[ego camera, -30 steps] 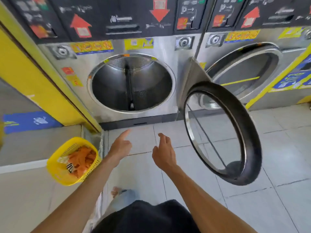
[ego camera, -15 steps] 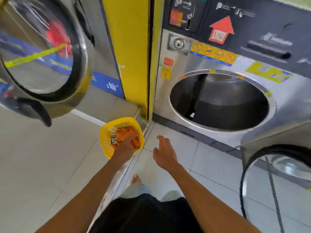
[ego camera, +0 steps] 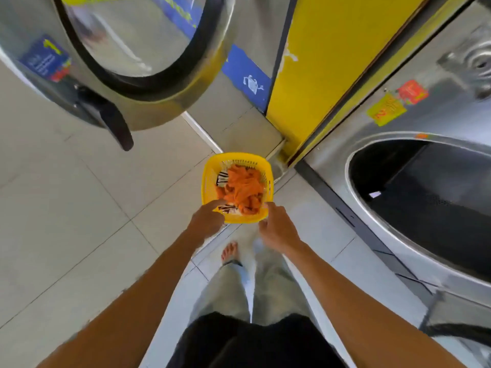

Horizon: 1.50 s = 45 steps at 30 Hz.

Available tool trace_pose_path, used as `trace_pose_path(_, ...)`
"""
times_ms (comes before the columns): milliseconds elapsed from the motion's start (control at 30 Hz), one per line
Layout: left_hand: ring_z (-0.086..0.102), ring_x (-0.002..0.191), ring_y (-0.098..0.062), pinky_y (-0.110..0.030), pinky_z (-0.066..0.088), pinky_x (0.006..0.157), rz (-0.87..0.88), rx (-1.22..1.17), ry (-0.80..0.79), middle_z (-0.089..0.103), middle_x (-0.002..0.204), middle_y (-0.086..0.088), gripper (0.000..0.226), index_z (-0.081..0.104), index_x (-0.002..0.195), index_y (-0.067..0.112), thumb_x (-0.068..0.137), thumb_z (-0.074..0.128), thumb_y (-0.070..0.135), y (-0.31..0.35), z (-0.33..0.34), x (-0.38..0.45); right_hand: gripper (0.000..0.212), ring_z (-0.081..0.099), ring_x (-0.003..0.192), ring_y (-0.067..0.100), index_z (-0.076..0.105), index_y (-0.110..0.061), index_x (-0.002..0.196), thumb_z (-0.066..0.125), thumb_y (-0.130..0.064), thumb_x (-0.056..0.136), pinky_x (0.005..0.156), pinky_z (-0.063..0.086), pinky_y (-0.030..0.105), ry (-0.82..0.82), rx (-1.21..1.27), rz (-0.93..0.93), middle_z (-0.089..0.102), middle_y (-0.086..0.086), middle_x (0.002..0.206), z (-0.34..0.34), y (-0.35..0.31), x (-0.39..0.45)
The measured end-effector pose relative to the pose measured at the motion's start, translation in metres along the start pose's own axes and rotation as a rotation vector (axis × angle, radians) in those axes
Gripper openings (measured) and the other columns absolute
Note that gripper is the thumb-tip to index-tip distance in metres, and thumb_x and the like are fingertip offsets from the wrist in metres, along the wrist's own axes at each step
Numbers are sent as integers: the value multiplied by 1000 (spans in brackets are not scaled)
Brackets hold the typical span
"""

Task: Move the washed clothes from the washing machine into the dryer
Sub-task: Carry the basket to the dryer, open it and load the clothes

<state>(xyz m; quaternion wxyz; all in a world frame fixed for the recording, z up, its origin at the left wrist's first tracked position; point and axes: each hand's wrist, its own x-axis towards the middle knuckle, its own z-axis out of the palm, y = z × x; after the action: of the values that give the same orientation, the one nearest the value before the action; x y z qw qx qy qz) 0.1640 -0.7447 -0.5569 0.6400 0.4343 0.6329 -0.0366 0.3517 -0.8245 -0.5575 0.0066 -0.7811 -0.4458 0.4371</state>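
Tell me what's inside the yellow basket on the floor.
The basket holds crumpled orange cloth and bits of black-and-white striped fabric. Anything beneath the orange pile is covered.

one yellow basket (ego camera: pixel 208 181); two hands, left (ego camera: pixel 206 220), right (ego camera: pixel 277 229); two machine doors (ego camera: pixel 138 49)

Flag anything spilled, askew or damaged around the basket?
Nothing spilled: the orange clothes sit inside the yellow plastic basket on the tiled floor. One oddity: paint is chipped on the yellow pillar near its left edge. Both hands, left and right, are at the basket's near rim.
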Motion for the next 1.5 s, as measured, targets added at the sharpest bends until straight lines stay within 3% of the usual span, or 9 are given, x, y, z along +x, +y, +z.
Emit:
trace_pose_path(67, 51, 36, 1, -11, 44, 40, -14, -3, 30, 63, 62, 3, 49, 42, 143, 3, 96, 40, -6, -8, 3, 28, 56, 56, 114, 42, 31, -19, 148, 52, -24, 96, 89, 50, 45, -74, -62, -24, 48, 21, 128, 1, 7, 27)
trace_pose_path(167, 62, 74, -10, -27, 57, 76, -138, -40, 105, 60, 96, 0, 47, 54, 134, 23, 90, 49, 6, -17, 21, 68, 52, 55, 115, 42, 34, -17, 144, 54, -26, 97, 91, 49, 45, -146, -177, -64, 44, 20, 133, 0, 20, 75)
trace_pose_path(433, 48, 56, -18, -23, 37, 47, -268, -249, 209, 60, 69, -4, 42, 61, 119, 33, 83, 57, 11, -61, 65, 204, 80, 40, 137, 39, 16, -17, 155, 62, -34, 92, 98, 48, 51, -181, -367, -243, 27, 18, 156, 53, 48, 243)
trace_pose_path(800, 58, 120, -23, -46, 48, 102, -246, -247, 456, 66, 128, 1, 56, 58, 130, 34, 79, 48, 14, -117, 120, 269, 108, 11, 151, 46, 1, -23, 159, 74, -48, 84, 116, 32, 54, -222, -483, -207, -6, 26, 163, 131, 86, 337)
trace_pose_path(900, 60, 118, -16, -45, 48, 102, -184, -256, 415, 65, 128, 3, 54, 59, 129, 33, 81, 49, 10, -122, 128, 269, 101, 28, 142, 52, 9, -19, 157, 73, -46, 85, 112, 36, 54, -242, -498, -149, 15, 35, 157, 155, 104, 341)
trace_pose_path(1033, 65, 108, -17, -48, 53, 96, -113, -331, 373, 68, 120, 6, 51, 57, 123, 43, 80, 52, 16, -111, 122, 264, 48, 61, 108, 39, 46, -22, 133, 64, -19, 89, 86, 49, 45, -71, -351, -263, 61, 17, 116, 167, 106, 313)
trace_pose_path(1267, 58, 102, -18, -41, 51, 82, -268, -681, 457, 60, 114, 5, 68, 37, 144, 42, 83, 66, 47, -46, 84, 245, 32, 59, 81, 16, 55, -23, 116, 43, -7, 90, 71, 47, 28, -43, 388, -150, 62, -1, 93, 114, 69, 198)
trace_pose_path(1400, 65, 107, -29, -48, 52, 91, -253, -522, 218, 70, 115, -5, 47, 74, 100, 36, 60, 71, 58, -19, 64, 216, 37, 60, 87, 1, 61, -31, 114, 48, -9, 88, 75, 44, 14, -164, 861, -3, 66, -7, 100, 56, 51, 149)
trace_pose_path(1500, 72, 79, -22, -34, 59, 76, -153, -527, -48, 74, 97, -14, 35, 72, 98, 17, 85, 59, 46, 4, 64, 177, 29, 57, 79, 9, 64, -33, 97, 47, -18, 79, 71, 44, 22, -138, 971, -85, 62, -10, 82, 16, 41, 118)
